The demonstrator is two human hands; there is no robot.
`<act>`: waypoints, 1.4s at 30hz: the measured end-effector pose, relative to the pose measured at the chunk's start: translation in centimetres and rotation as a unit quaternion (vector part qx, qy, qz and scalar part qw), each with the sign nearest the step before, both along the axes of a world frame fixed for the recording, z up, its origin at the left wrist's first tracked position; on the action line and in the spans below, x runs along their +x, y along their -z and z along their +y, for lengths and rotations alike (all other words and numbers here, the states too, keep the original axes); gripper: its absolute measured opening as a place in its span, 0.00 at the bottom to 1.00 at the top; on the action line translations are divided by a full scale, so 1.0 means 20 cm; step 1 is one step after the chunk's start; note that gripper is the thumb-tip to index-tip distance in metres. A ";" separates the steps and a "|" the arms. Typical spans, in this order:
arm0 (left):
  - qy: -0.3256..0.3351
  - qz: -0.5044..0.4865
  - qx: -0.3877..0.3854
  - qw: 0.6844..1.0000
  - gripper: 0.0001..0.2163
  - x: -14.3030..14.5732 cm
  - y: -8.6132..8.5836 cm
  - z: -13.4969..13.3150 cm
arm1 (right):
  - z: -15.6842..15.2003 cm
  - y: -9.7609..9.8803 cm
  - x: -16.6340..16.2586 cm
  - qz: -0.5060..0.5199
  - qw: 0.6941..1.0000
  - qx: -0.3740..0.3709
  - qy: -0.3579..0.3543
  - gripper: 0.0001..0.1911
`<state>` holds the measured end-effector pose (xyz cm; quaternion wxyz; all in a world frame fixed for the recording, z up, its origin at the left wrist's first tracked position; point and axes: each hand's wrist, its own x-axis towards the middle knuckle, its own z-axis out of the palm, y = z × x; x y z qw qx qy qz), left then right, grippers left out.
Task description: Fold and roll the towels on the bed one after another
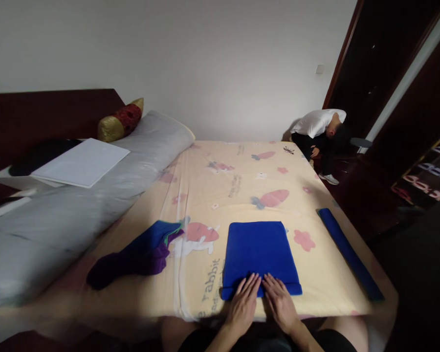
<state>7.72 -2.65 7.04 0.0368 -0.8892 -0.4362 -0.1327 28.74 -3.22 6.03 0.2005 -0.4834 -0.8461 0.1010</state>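
- Bed (242, 171): yellow printed sheet, grey bolster (95, 195) along the left.
- Towel (258, 249): blue, folded square, lying by the near edge, right of centre.
- Purple cloth (139, 256) bunched to its left; blue roll (348, 252) well apart at the right edge.
- Person (320, 127) crouched past the far right corner.
- Left hand (244, 303), right hand (280, 303): side by side, flat on the towel's near edge, grip open, clasping nothing.
- Probably best pressed evenly, palms low, keeping the fold square.

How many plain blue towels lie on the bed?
2. A folded blue towel lies under the left hand and right hand; a rolled blue towel lies on the bed, far right. None seems hidden.
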 end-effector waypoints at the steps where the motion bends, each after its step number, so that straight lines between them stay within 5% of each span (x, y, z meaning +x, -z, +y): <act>1: 0.009 -0.003 -0.010 1.000 0.27 0.03 -0.01 0.01 | 0.01 -0.01 -0.04 0.001 1.000 -0.008 -0.019 0.25; 3: 0.005 -0.010 -0.012 1.000 0.26 0.03 -0.03 0.04 | 0.03 0.00 -0.04 -0.003 1.000 -0.004 -0.010 0.25; 8: -0.099 0.001 0.026 0.995 0.26 -0.23 0.00 0.07 | 0.07 0.12 0.23 -0.016 0.984 0.063 0.164 0.26; 13: -0.162 -0.002 0.067 0.985 0.27 -0.32 0.04 0.05 | 0.05 0.16 0.34 -0.006 0.972 0.095 0.215 0.26; 19: -0.036 -0.026 0.015 0.999 0.27 -0.04 0.00 0.06 | 0.04 0.02 0.04 0.017 0.998 0.024 0.062 0.26; 23: -0.042 -0.027 -0.018 0.999 0.27 0.08 -0.01 0.08 | 0.09 0.00 -0.06 0.005 0.999 -0.006 0.036 0.26; 32: -0.170 -0.002 0.035 0.985 0.25 -0.27 0.04 0.12 | 0.14 0.15 0.33 -0.024 0.981 0.055 0.183 0.26; 37: -0.146 0.013 0.067 0.987 0.22 -0.37 0.03 0.06 | 0.09 0.09 0.42 -0.038 0.984 0.064 0.161 0.24; 42: -0.042 0.019 0.060 0.997 0.19 -0.47 0.05 -0.04 | -0.04 0.08 0.53 -0.043 0.997 0.038 0.044 0.25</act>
